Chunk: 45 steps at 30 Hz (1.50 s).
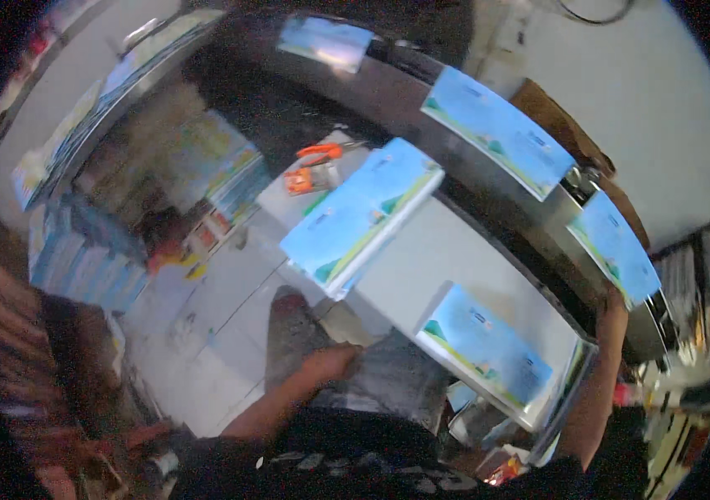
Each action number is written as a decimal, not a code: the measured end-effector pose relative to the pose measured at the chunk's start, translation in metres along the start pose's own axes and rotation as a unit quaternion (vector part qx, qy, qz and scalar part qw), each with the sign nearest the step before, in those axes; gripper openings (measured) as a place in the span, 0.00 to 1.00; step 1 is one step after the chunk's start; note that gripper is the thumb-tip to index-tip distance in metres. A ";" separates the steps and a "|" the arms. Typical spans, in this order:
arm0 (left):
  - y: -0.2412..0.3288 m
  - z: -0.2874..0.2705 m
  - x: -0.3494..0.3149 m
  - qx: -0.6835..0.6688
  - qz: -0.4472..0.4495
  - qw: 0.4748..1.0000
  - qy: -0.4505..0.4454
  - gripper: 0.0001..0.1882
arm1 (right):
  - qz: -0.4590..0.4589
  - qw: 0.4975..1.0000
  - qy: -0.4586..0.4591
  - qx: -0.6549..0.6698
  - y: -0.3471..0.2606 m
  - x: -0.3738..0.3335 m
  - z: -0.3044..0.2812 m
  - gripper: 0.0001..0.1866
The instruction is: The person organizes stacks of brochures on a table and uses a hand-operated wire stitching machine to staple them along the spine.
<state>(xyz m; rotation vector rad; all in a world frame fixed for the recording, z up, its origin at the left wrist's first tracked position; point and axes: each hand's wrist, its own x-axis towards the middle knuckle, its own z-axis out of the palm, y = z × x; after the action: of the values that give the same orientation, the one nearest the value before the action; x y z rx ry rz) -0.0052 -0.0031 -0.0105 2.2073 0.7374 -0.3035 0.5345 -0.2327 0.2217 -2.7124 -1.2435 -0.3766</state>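
Note:
My right hand is at the lower edge of a blue printed sheet on the long dark machine bed at the right. Its fingers look closed on that edge, though the sheet partly hides them. Over my lap, my left hand is curled closed, and nothing shows in it. Between the two hands, a stack of blue printed sheets lies on the white tabletop. A thicker stack of the same sheets lies farther off.
Along the machine bed lie another blue sheet and a far one. An orange-handled tool and an orange box sit at the table's far end. Bundled stacks stand at the left, on the tiled floor.

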 end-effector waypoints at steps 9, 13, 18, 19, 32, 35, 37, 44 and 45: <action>0.002 0.000 0.001 -0.008 0.030 0.999 0.009 0.24 | -0.174 0.962 -0.212 -0.004 -0.238 -0.147 -0.024 0.36; -0.003 0.008 0.004 0.002 0.071 0.996 0.060 0.24 | -0.148 0.937 -0.294 0.114 -0.207 -0.143 -0.018 0.33; 0.009 -0.007 0.007 -0.016 0.034 0.999 0.012 0.24 | 0.020 0.953 -0.298 0.051 -0.164 -0.083 -0.069 0.19; 0.010 -0.009 0.007 -0.013 0.024 1.000 -0.006 0.24 | 0.020 0.967 -0.250 0.050 -0.144 -0.067 -0.073 0.17; 0.018 -0.014 0.006 -0.026 0.008 1.000 0.004 0.24 | 0.061 0.935 0.169 0.306 0.044 0.079 -0.026 0.22; 0.017 -0.013 0.005 0.010 -0.039 0.998 -0.052 0.23 | -0.065 0.980 0.159 -0.104 0.007 0.025 -0.007 0.20; -0.006 0.014 0.011 -0.007 0.030 0.999 0.017 0.24 | -0.018 0.993 0.108 -0.038 0.032 0.003 0.002 0.20; 0.010 -0.003 0.003 0.002 0.032 0.999 0.009 0.24 | -0.045 0.983 -0.149 0.100 -0.149 -0.100 -0.007 0.32; 0.007 0.002 0.005 -0.006 0.040 0.999 0.011 0.24 | -0.105 0.973 -0.196 0.061 -0.175 -0.118 -0.006 0.39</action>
<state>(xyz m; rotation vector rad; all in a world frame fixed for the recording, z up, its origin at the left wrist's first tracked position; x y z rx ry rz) 0.0034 -0.0062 -0.0102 2.2266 0.6586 -0.2338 0.3264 -0.2052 0.1972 -2.6343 -1.5971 0.2267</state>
